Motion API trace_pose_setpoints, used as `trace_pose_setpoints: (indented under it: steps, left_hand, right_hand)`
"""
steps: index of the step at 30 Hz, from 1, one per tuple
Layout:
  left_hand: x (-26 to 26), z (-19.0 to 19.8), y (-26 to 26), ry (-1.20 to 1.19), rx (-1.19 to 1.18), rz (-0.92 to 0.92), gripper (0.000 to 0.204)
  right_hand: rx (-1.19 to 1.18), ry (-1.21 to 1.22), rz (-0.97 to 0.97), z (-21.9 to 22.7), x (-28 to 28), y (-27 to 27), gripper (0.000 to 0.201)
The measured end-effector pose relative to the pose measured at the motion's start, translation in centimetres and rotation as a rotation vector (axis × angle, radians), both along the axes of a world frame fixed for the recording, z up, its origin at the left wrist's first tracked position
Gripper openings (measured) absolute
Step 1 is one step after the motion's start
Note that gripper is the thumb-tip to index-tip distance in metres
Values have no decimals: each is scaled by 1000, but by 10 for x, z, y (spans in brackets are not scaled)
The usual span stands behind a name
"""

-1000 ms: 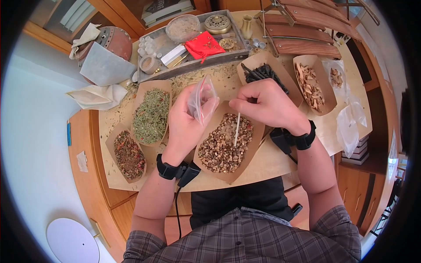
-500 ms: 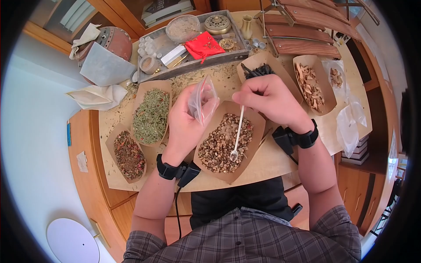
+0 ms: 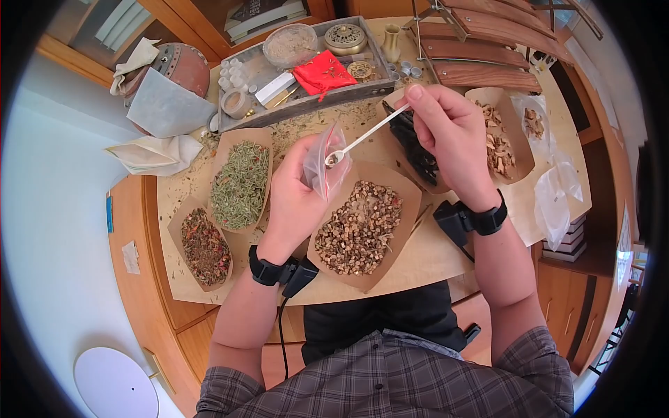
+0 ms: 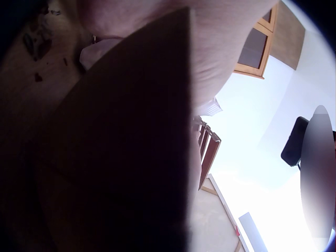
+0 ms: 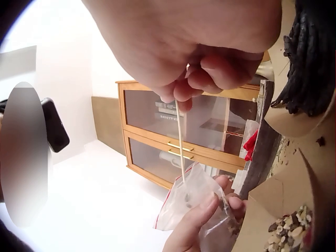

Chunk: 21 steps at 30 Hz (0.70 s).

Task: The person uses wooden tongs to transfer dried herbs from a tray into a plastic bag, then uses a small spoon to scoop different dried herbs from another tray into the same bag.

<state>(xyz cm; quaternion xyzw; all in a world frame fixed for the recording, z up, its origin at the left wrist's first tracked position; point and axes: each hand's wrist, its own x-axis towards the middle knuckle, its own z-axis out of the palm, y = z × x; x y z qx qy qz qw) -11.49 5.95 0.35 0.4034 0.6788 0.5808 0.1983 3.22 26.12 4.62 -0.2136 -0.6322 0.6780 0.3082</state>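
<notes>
My left hand (image 3: 287,198) holds a small clear zip bag (image 3: 322,161) with a red seal line, its mouth spread toward the right. Between thumb and fingers, my right hand (image 3: 453,143) pinches the thin end of a long white spoon (image 3: 376,130). The spoon's bowl (image 3: 334,159), carrying a little dark material, is at the bag's mouth. In the right wrist view, the spoon's tip shows within the outline of the bag (image 5: 191,197). Below both hands sits a cardboard tray (image 3: 369,280) of chopped brown pieces (image 3: 359,233).
To the left stand a tray of green herb (image 3: 240,184) and a tray of reddish-brown mix (image 3: 205,247). Dark sticks (image 3: 417,150) and pale wood chips (image 3: 498,143) lie in trays on the right. A grey wooden tray (image 3: 306,108) with a red pouch (image 3: 325,72) is behind.
My right hand has lifted the spoon out of the brown pieces, raising and tilting it so the bowl now reaches the bag. The left hand with the bag has barely moved.
</notes>
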Motion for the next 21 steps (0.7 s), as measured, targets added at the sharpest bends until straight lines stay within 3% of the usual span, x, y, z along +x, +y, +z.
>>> trace_pose_setpoints:
  steps: [8,16,21]
  left_hand:
    - [-1,-1,-1,-97,-12,6,49]
    - [-2,-1,-2,-88,-45,9,48]
    - [-4,-5,-3,-41,-52,30,49]
  right_hand:
    - [163,14,-83,-4,-1,-1,32]
    - [-32,103,-113,-2,0,4,33]
    - [-35,93,-69,-5,1,6,33]
